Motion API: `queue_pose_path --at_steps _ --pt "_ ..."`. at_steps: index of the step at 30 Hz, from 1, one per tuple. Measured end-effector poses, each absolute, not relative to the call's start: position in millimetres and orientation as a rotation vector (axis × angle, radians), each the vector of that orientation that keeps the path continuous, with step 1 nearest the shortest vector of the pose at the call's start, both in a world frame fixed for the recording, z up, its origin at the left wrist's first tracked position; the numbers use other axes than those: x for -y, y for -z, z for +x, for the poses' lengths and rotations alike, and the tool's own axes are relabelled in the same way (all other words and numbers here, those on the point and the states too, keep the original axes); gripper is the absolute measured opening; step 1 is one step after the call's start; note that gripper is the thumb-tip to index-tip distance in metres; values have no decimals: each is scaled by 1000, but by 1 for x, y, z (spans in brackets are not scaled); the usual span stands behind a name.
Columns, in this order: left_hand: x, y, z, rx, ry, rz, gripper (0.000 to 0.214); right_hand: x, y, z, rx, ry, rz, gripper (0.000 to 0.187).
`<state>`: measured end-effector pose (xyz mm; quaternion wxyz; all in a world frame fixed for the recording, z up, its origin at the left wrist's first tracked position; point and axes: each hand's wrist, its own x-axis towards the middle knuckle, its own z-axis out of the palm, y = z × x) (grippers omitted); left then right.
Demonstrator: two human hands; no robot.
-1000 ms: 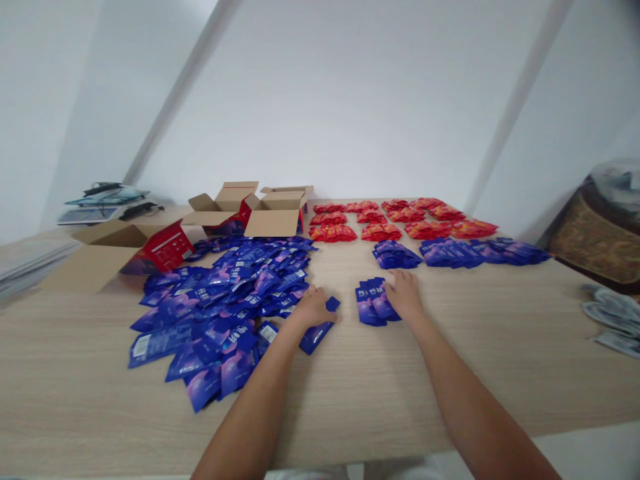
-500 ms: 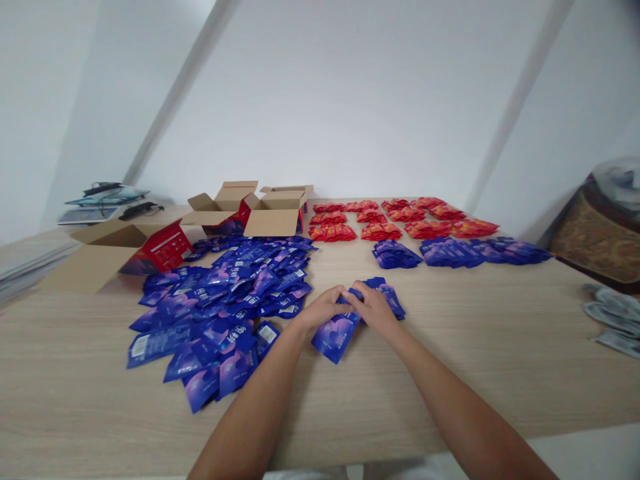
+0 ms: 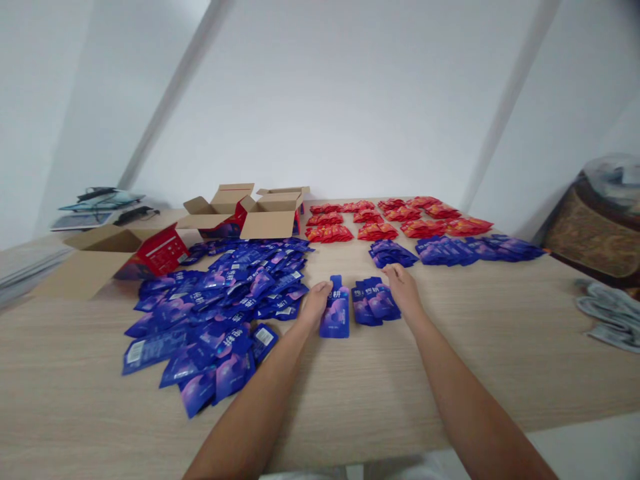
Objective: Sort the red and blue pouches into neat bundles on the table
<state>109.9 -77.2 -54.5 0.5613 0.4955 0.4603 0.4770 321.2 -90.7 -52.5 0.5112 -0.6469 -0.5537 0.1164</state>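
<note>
My left hand (image 3: 316, 301) is closed on the left edge of a blue spouted pouch (image 3: 335, 313) with white lettering, which stands nearly straight with its spout away from me. To its right, several similar pouches lie overlapped in a small fanned stack (image 3: 373, 305). At the upper right of that stack is my right hand (image 3: 404, 292), its fingers pinched together; whether they grip anything is hidden. Left of my left hand spreads a big loose heap of blue pouches (image 3: 225, 300), some with barcode sides up.
Open cartons (image 3: 107, 260) stand at the left and back. Bundles of red pouches (image 3: 327, 233) fill the back right, with blue bundles (image 3: 393, 253) in front of them. Grey gloves (image 3: 607, 313) lie on the table (image 3: 480, 373) at the right, near a brown patterned chair (image 3: 595, 230).
My hands were together over the pouch; they have moved apart. The pouch has turned from slanted to nearly straight in my left hand. My right hand has shifted right, beside the fanned stack.
</note>
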Motion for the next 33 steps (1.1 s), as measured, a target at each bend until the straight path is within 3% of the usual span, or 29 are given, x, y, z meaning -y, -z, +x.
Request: queue_pose_path --at_steps 10,18,22,26,29,33 --pt "62 57 176 -1336 -1120 1449 16 78 78 321 1636 -420 -1664 40" --pt "72 82 198 -1505 -1208 1672 25 96 66 304 1864 -81 -1874 43" --pt "68 73 171 -1481 -1208 1764 30 108 50 294 2036 48 -1707 42" --pt "58 54 107 -1829 -1151 2159 46 117 50 282 2324 -77 -1619 42" --pt "50 48 66 -2154 -880 2364 46 117 55 283 2398 -168 -1679 44" --pt "47 55 51 -2199 -639 2469 43 113 57 290 2355 -162 -1753 44"
